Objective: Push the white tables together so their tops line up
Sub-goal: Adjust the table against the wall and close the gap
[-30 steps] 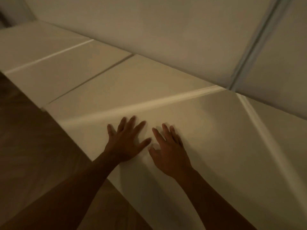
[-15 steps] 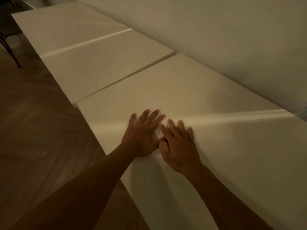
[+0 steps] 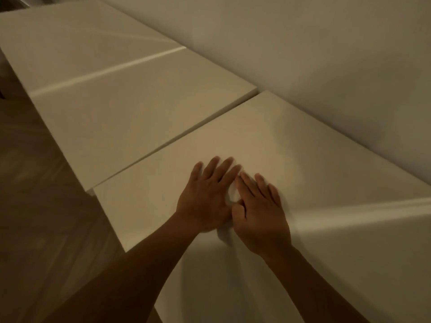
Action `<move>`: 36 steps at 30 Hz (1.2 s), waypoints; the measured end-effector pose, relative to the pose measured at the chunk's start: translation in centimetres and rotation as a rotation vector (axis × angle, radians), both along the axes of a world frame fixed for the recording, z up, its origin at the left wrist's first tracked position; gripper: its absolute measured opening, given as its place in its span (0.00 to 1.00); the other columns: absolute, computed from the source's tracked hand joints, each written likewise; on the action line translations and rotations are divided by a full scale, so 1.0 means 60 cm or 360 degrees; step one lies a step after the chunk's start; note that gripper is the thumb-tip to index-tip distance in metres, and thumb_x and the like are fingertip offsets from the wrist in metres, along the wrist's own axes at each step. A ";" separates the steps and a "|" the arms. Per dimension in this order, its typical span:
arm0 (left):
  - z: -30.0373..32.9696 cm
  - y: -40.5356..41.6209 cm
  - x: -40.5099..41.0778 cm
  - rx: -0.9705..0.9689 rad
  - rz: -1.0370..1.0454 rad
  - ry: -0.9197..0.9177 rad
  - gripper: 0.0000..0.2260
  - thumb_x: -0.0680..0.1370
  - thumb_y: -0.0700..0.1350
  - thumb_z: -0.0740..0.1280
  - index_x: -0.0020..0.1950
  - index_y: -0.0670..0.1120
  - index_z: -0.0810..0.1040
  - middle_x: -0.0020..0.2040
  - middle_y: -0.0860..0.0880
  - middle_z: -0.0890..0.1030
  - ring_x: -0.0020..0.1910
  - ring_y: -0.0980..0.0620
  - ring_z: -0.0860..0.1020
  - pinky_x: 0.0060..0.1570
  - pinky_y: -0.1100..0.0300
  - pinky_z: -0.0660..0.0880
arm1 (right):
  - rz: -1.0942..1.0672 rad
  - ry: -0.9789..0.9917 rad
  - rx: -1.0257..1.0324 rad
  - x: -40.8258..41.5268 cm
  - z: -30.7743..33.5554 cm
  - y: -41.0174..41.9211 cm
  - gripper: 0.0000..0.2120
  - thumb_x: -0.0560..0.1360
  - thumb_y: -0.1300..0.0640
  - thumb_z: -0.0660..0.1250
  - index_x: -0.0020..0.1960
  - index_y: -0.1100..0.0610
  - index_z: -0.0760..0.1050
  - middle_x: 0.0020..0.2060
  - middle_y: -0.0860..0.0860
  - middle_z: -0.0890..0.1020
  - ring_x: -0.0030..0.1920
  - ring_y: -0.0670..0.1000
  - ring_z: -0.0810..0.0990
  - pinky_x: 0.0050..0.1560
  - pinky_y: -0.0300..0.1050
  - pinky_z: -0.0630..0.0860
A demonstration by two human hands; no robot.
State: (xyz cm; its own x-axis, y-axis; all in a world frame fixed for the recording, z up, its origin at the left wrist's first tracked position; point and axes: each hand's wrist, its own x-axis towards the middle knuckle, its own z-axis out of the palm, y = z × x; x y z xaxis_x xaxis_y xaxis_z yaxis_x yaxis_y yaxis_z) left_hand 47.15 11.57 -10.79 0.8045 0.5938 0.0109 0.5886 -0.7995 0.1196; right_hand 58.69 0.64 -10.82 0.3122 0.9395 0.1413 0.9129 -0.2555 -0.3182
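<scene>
Several white tables stand in a row along the wall. My left hand and my right hand lie flat, side by side and touching, on the near white table. Both palms press down with fingers spread and hold nothing. Past a thin dark gap stands the second white table. Its front edge sits slightly further out toward the floor than the near table's front edge. A bright seam separates it from a further white table.
A pale wall runs directly behind the tables on the right. Wooden floor lies to the left of the tables' front edges. A dark object shows at the far left edge.
My hands have closed together until they touch, and they now sit nearer the gap between the tables. The view has swung left along the row.
</scene>
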 end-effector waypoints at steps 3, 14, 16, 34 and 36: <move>0.010 -0.001 0.000 -0.0035 0.0003 -0.0058 0.39 0.75 0.71 0.39 0.82 0.53 0.47 0.83 0.49 0.46 0.81 0.44 0.42 0.76 0.38 0.48 | -0.0073 0.0092 0.0053 -0.001 0.010 -0.007 0.28 0.77 0.50 0.52 0.76 0.53 0.66 0.75 0.48 0.67 0.77 0.49 0.60 0.75 0.50 0.56; 0.046 0.066 0.045 0.0034 -0.0341 -0.0190 0.26 0.73 0.69 0.58 0.59 0.51 0.77 0.55 0.47 0.75 0.53 0.43 0.74 0.52 0.43 0.70 | -0.0840 0.0047 -0.0088 -0.012 0.019 0.023 0.21 0.78 0.47 0.53 0.65 0.47 0.76 0.67 0.47 0.76 0.62 0.53 0.73 0.56 0.52 0.73; 0.048 0.085 0.061 0.0039 -0.0381 -0.0218 0.23 0.74 0.67 0.59 0.56 0.51 0.76 0.52 0.47 0.75 0.49 0.45 0.74 0.50 0.45 0.71 | -0.0879 0.0070 -0.0033 -0.007 0.019 0.029 0.19 0.78 0.47 0.54 0.63 0.46 0.77 0.63 0.46 0.77 0.59 0.53 0.74 0.53 0.50 0.73; 0.005 0.295 0.312 -0.0142 -0.0654 -0.0043 0.37 0.78 0.66 0.38 0.81 0.46 0.52 0.81 0.46 0.53 0.80 0.43 0.49 0.78 0.42 0.50 | -0.1158 -0.0090 -0.0009 0.294 0.003 0.276 0.21 0.77 0.48 0.62 0.68 0.53 0.72 0.63 0.53 0.72 0.61 0.59 0.68 0.60 0.56 0.66; -0.001 0.305 0.337 -0.0188 -0.0680 -0.0035 0.37 0.77 0.64 0.35 0.82 0.45 0.48 0.82 0.45 0.50 0.81 0.43 0.45 0.78 0.42 0.47 | -0.1186 -0.0128 -0.0018 0.314 -0.001 0.292 0.21 0.77 0.48 0.62 0.68 0.54 0.72 0.65 0.54 0.72 0.62 0.59 0.66 0.61 0.56 0.64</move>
